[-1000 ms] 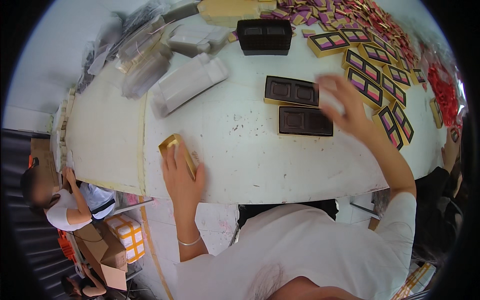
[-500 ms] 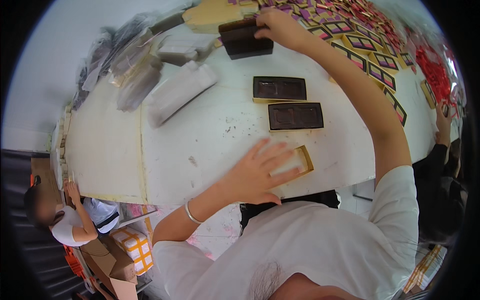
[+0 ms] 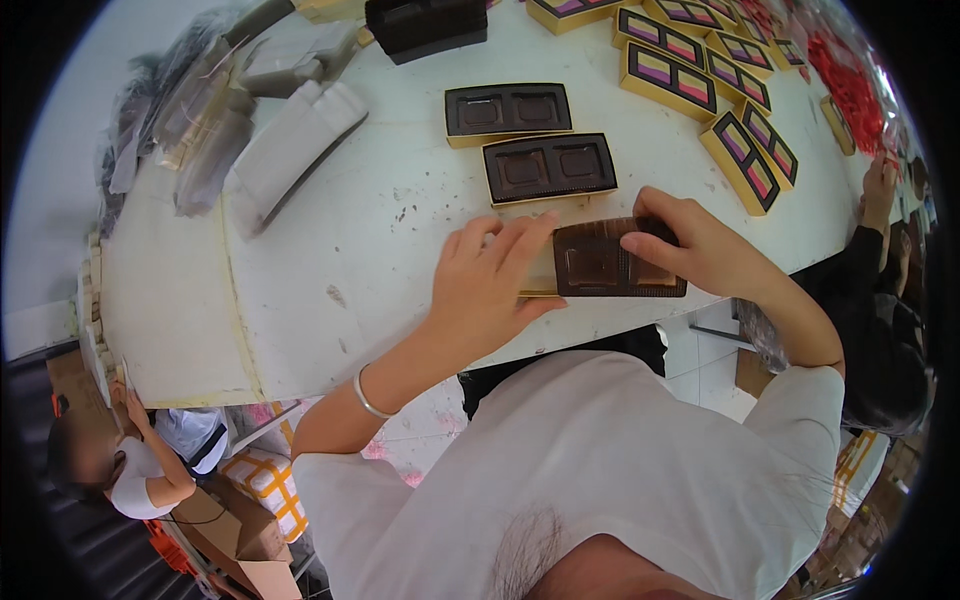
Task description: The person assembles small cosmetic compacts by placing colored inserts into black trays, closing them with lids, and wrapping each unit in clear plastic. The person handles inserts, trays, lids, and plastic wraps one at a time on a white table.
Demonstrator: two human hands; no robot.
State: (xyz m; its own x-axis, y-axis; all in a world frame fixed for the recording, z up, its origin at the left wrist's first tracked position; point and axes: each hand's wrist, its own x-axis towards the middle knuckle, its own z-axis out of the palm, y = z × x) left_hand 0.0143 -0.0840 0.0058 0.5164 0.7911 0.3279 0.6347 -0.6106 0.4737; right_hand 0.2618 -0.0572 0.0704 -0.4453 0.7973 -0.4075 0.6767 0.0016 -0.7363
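Note:
By the table's near edge, my right hand (image 3: 690,240) grips a dark brown plastic tray (image 3: 590,266) with two square wells, thumb on top and fingers behind. Its left part overlaps a small open gold box (image 3: 540,275). My left hand (image 3: 485,270) holds that box by its left end, between the thumb in front and the fingers behind. The tray hides most of the box. Just beyond sit two gold boxes with brown trays in them, a nearer one (image 3: 550,168) and a farther one (image 3: 508,112).
A stack of brown trays (image 3: 428,28) stands at the back. Clear plastic sleeves (image 3: 300,150) lie to the left. Several gold boxes with coloured two-window lids (image 3: 668,78) cover the back right, near red ribbon (image 3: 845,95). Other people work at both ends.
My right hand has come from the tray stack toward me, bringing one brown tray to the gold box. My left hand has closed on the box's end. The view has shifted.

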